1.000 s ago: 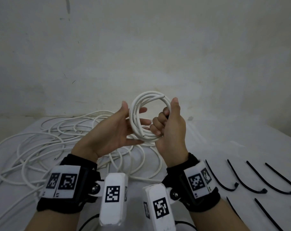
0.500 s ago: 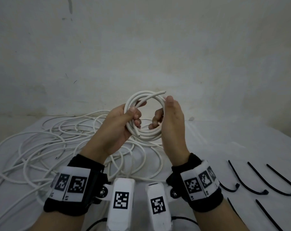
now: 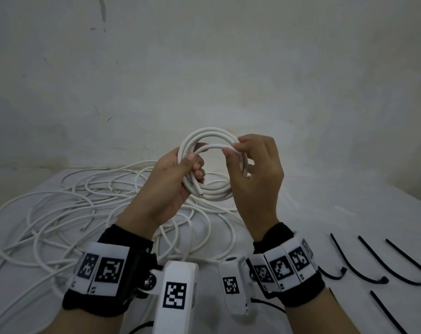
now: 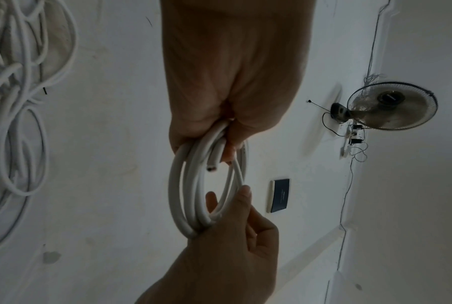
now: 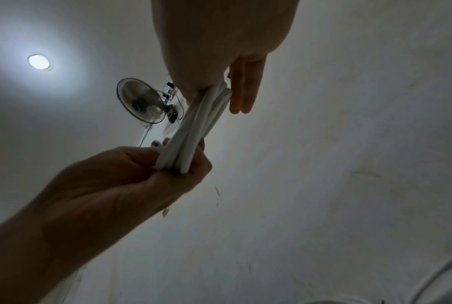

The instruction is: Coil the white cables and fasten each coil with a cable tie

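I hold a small coil of white cable [image 3: 210, 133] in the air between both hands, above the table. My left hand [image 3: 194, 165] grips the coil's left side, fingers curled round the strands; one cut end [image 3: 201, 194] pokes out below them. My right hand [image 3: 234, 148] pinches the upper right of the coil between thumb and forefinger. The left wrist view shows the coil [image 4: 177, 185] hanging from my left hand [image 4: 227, 133]. In the right wrist view the strands [image 5: 201, 127] run edge-on from my right hand [image 5: 219, 90] down to the left one.
A loose tangle of white cables [image 3: 84, 201] covers the left half of the white table [image 3: 325, 208]. Several black cable ties [image 3: 370, 266] lie in rows at the right front. A bare wall stands close behind, and a wall fan [image 4: 391, 107] hangs high up.
My left hand went from an open palm behind the coil to a grip round its left side. My right hand shifted from a fist on the right side to a pinch at the upper right.
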`<action>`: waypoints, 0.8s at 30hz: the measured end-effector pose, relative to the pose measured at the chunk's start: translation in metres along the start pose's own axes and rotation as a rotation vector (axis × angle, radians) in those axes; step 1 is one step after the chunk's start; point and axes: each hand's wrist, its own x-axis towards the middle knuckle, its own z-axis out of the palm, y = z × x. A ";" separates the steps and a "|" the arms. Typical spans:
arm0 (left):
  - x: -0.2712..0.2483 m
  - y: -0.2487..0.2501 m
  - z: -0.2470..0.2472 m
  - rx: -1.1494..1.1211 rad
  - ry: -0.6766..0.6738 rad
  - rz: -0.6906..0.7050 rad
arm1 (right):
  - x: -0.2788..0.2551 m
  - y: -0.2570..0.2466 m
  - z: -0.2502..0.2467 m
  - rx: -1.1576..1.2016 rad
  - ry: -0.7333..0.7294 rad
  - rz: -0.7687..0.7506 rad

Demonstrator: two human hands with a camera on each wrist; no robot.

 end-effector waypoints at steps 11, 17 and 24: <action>-0.005 0.004 0.002 0.037 -0.081 -0.129 | 0.006 0.001 -0.006 0.107 -0.002 0.112; -0.001 0.006 -0.001 -0.066 -0.029 -0.249 | 0.004 0.002 -0.004 0.080 -0.057 0.100; -0.001 0.008 0.004 -0.225 -0.096 -0.310 | 0.007 -0.013 -0.005 0.478 -0.109 0.687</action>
